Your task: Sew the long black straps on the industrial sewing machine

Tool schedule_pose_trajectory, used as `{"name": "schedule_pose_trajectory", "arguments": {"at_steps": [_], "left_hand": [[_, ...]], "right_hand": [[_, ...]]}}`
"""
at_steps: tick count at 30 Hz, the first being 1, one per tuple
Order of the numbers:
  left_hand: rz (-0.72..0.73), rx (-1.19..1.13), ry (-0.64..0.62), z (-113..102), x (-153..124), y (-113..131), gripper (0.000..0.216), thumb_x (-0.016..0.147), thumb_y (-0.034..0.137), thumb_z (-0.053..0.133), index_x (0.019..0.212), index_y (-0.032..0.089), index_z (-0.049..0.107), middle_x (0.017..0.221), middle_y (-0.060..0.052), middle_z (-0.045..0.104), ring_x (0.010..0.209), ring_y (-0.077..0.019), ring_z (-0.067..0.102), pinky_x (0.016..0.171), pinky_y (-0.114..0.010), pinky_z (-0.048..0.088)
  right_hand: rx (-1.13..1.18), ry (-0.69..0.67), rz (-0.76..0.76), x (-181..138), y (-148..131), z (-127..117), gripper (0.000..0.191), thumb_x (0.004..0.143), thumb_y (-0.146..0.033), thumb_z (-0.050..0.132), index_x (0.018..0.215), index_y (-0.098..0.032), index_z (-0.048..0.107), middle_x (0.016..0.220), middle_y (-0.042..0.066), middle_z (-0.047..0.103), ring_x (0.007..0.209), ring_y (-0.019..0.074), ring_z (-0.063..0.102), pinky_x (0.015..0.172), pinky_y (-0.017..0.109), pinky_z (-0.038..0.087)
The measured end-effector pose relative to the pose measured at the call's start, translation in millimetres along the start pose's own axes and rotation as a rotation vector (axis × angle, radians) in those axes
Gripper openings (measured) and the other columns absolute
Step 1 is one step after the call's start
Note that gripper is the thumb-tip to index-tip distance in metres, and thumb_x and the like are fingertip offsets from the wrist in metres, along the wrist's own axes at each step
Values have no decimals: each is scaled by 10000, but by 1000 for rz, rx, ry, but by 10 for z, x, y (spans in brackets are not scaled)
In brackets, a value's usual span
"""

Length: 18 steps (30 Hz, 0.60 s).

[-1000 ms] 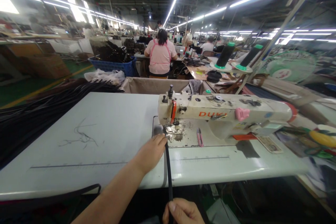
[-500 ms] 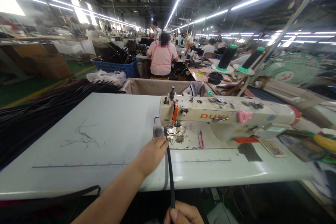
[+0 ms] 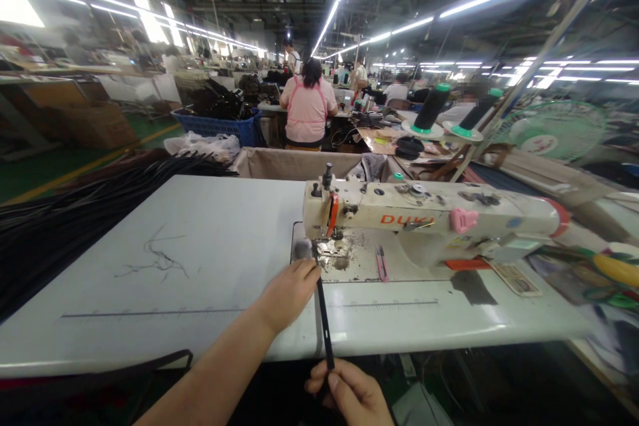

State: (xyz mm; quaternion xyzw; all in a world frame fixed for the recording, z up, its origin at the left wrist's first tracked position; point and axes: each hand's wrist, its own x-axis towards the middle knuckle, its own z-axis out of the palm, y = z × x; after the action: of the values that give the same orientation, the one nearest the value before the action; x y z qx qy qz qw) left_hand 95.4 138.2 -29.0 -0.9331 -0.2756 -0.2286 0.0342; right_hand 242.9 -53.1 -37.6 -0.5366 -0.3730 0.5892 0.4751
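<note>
A narrow black strap [image 3: 325,319] runs from the needle area of a sewing machine [image 3: 429,213] toward me, over the table's front edge. My left hand [image 3: 292,293] lies at the machine's needle plate, its fingers closed together on the strap just in front of the presser foot. Below the table edge, my right hand [image 3: 352,389] pinches the strap between thumb and fingers. A small light spot shows on the strap between my two hands. The strap's far end is hidden behind my left fingers and the machine head.
Pink thread snips [image 3: 381,263] lie on the machine bed. Loose thread [image 3: 160,259] is scattered on the white table [image 3: 224,226]. A heap of black straps [image 3: 74,219] lies at the left. Thread cones [image 3: 432,108] stand behind the machine. A person in pink [image 3: 309,106] sits ahead.
My right hand has moved up toward the table edge, with the strap still pinched. A light spot now shows on the strap. My left hand has stayed in place.
</note>
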Motion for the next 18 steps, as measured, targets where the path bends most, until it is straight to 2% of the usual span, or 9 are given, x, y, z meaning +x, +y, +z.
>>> {"name": "schedule_pose_trajectory", "arguments": {"at_steps": [3,8,18], "left_hand": [[-4,-22,-2,4,-3,-3,176,1013,132,511,1137,179,627,1224,-131,684,1166,-263,683,1067,-460,589],[4,-1,-32,-27,3,-6,166,1014,129,511,1132,176,619,1229,-131,684,1159,-263,685,1068,-454,589],[6,4,-51,-13,-10,-20,147,1011,130,532,1126,169,615,1212,-123,694,1168,-271,686,1057,-443,595]], "right_hand": [[89,14,69,10,-39,42,656,796,-796,744,1040,-189,791,832,98,807,782,233,714,718,300,509],[73,-24,16,9,-60,107,557,826,-739,758,835,-182,762,689,62,749,687,214,687,710,313,518],[-19,-81,3,-34,-109,46,575,895,-735,681,772,-187,807,741,81,767,745,229,699,693,297,489]]}}
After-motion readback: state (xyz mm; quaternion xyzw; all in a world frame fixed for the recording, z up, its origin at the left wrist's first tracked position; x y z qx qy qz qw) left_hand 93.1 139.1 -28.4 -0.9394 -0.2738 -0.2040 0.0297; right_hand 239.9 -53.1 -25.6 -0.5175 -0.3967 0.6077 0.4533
